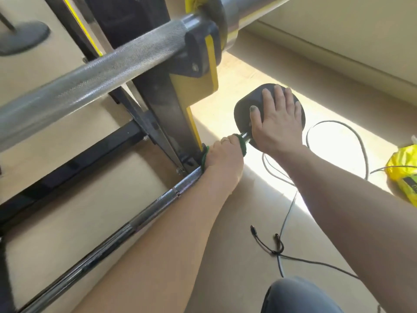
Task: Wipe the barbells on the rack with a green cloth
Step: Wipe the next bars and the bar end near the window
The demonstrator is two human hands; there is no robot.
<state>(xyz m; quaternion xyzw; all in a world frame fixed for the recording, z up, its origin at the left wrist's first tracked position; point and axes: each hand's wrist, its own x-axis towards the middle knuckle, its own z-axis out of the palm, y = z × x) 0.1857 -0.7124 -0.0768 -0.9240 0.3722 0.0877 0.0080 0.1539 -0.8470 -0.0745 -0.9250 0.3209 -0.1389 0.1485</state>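
Note:
A thin chrome barbell (108,240) lies low on the black and yellow rack (180,105), running from the bottom left up to a black weight plate (246,109) at its right end. My left hand (222,159) is closed around this bar beside the rack post, with the green cloth (241,144) wrapped under its fingers. My right hand (274,123) lies flat on the weight plate, fingers spread. A thicker knurled barbell (94,75) rests higher on the rack, crossing the upper left.
A grey cable (361,141) loops on the beige floor right of the plate, and a thin black cord (277,247) lies below it. A yellow bag (404,172) sits at the right edge. My knee (300,297) shows at the bottom.

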